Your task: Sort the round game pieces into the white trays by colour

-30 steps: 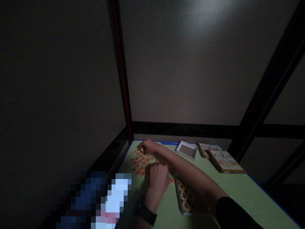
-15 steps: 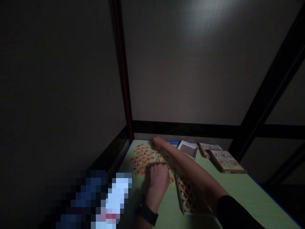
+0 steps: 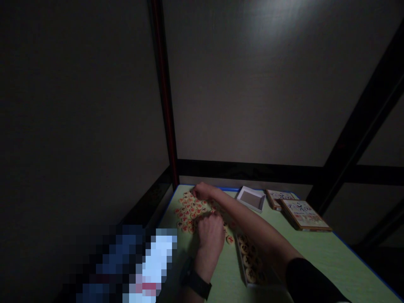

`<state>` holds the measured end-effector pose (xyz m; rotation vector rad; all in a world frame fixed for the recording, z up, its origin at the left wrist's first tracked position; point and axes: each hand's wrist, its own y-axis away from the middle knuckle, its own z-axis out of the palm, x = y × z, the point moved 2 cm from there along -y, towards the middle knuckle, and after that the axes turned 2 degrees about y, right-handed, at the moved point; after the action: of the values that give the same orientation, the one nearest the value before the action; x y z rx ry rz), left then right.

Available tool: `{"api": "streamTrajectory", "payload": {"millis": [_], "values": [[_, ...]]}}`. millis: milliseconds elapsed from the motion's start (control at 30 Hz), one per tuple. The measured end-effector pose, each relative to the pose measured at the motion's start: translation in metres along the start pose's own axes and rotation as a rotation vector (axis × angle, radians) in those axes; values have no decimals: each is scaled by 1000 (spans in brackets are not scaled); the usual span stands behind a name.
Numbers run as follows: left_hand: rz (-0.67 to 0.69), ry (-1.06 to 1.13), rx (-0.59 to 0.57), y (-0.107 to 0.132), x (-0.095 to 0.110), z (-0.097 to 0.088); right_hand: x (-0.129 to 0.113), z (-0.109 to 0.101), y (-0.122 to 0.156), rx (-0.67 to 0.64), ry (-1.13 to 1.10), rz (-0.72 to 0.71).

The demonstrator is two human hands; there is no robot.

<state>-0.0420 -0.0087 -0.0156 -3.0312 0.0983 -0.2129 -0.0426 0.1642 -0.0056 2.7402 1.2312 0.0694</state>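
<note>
Round wooden Chinese chess pieces (image 3: 189,210) with red and black characters lie scattered over the left part of the green table (image 3: 307,248). My left hand (image 3: 211,230), with a dark watch on its wrist, is closed at the near right side of the spread pieces. Its fingertips are hidden behind the hand. My right hand (image 3: 202,191) reaches across to the far edge of the pieces, fingers curled; what is in them does not show. Under my right forearm stands an open box (image 3: 243,269) with rows of larger pieces, partly covered by the arm.
An open white tray (image 3: 251,199) lies near the table's back edge. To its right, two flat printed boxes (image 3: 306,215) overlap. Walls stand close behind and left of the table. A blurred-out patch (image 3: 154,261) covers the lower left.
My right hand has moved left along the far side, up to the far pieces. The left hand has stayed in nearly the same place, closed. The view has shifted slightly.
</note>
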Motion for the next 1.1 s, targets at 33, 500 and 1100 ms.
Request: {"api": "streamTrajectory", "payload": {"millis": [33,500,1100], "values": [[5,2,-4,0,0,0,-1,0,0,6,10,-3],[13,24,-24,-2,0,3,-6,-8,-2,36,60,1],[16,27,-39,-3,-1,4,-39,-20,17,124,72,19]]}}
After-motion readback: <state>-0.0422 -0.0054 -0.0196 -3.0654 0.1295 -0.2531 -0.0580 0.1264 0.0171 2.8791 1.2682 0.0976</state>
